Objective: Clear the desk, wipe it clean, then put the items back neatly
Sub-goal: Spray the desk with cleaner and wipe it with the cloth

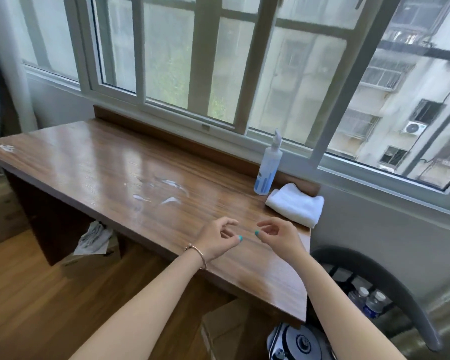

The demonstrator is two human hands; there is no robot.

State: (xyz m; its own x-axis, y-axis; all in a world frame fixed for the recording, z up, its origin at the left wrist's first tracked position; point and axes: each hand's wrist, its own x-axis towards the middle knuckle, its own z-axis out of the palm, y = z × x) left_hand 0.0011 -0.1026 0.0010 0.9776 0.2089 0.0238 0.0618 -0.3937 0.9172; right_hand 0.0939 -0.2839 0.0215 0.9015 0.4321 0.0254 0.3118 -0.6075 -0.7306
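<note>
My left hand and right hand hover side by side over the near edge of the desk, fingers loosely curled toward each other and gripping nothing I can make out. Taking the spray bottle as my landmark: both hands sit well in front of it, toward me. The folded white cloth lies just beside the bottle, on its near right, with one fold hanging over the desk's right end. To the bottle's left, mid-desk, I see streaks of liquid not yet wiped.

My guess is wiping comes next, and the risks sit close together. Reaching for the cloth carelessly could clip the bottle, which is tall, narrow and upright, so it would tip easily against the window ledge. Dragging the cloth sideways could drop it off the end onto the chair below. A wide sweep through the puddle could also push liquid over the near edge.
</note>
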